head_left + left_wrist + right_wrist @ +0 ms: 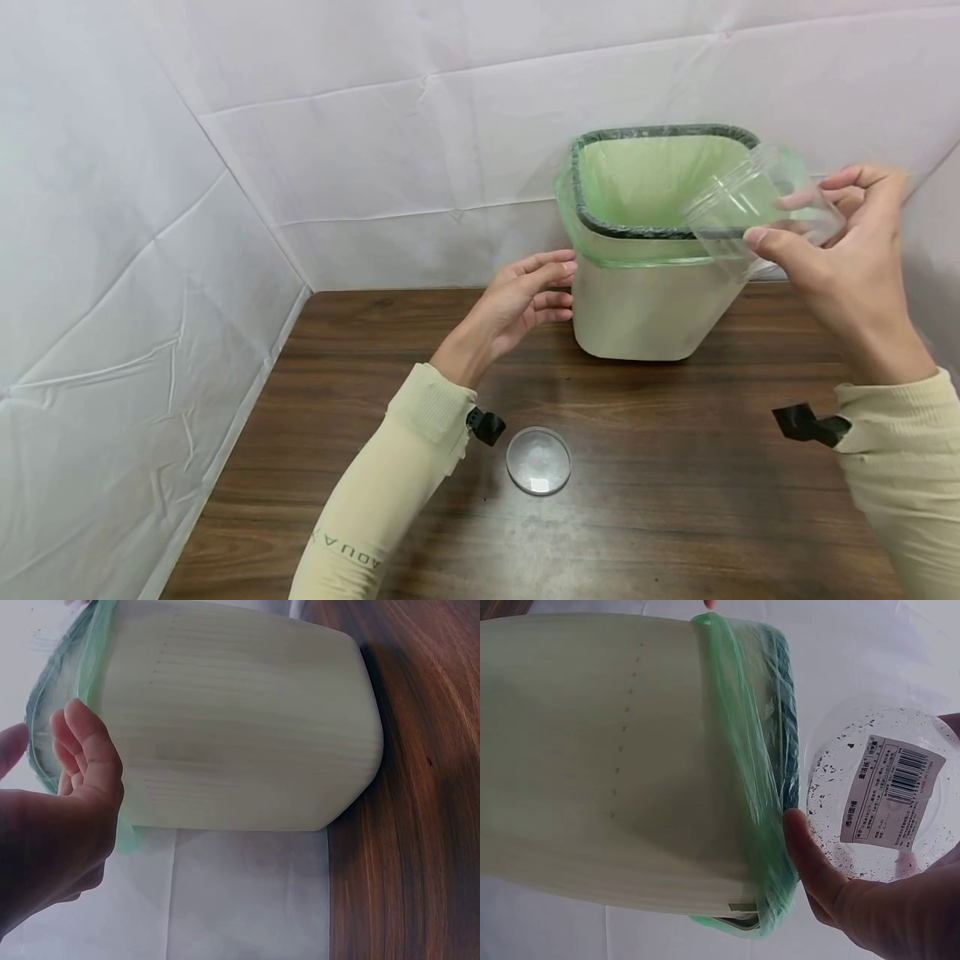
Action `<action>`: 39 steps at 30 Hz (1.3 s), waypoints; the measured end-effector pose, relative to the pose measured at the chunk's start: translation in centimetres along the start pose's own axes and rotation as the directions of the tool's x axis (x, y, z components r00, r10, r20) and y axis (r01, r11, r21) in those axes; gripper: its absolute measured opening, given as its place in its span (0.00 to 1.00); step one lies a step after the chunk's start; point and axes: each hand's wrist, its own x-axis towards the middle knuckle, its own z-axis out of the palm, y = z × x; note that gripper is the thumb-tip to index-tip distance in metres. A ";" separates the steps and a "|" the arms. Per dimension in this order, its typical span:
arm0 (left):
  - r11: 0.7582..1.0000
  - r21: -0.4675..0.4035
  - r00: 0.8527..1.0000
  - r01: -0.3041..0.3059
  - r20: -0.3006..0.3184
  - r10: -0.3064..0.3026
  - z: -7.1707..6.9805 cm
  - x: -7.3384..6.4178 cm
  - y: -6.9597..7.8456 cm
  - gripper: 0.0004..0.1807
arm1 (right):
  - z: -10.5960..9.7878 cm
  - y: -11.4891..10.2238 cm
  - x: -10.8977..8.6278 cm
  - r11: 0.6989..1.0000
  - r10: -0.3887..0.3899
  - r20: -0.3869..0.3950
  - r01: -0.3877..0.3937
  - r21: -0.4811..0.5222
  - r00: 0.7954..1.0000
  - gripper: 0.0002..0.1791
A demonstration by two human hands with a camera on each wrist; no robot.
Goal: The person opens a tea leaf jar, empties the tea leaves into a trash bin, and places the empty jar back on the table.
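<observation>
My right hand [862,258] grips a clear plastic jar [780,208], thumb on one side and fingers on the other. The jar is tilted on its side, its mouth over the right part of the rim of a cream trash bin [645,308]. In the right wrist view the jar's base bears a white barcode label [892,791], and small dark specks cling around it. My left hand [525,296] is at the bin's left side, fingers loosely bent; whether they touch it I cannot tell. A green bag [652,179] lines the bin and folds over the rim.
A round clear lid [538,461] lies on the dark wooden table [675,492] in front of the bin. White sheeting [360,158] forms walls behind and at both sides, with the bin close to the back one.
</observation>
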 end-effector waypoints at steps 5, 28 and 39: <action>1.000 0.004 1.000 0.001 -0.002 -0.001 0.0 0.0 -0.1 0.24 | -0.2 0.2 -0.3 0.999 -0.023 0.040 0.024 -0.024 0.999 0.39; 0.999 0.033 1.000 0.010 0.018 -0.011 -0.2 -0.5 -0.1 0.24 | 0.0 1.0 -1.4 0.996 -0.080 0.030 0.079 0.041 0.996 0.35; 0.999 0.029 1.000 0.014 0.008 -0.014 -0.5 -1.0 0.1 0.22 | -0.1 2.0 -2.0 0.997 -0.071 0.021 0.071 -0.008 0.997 0.35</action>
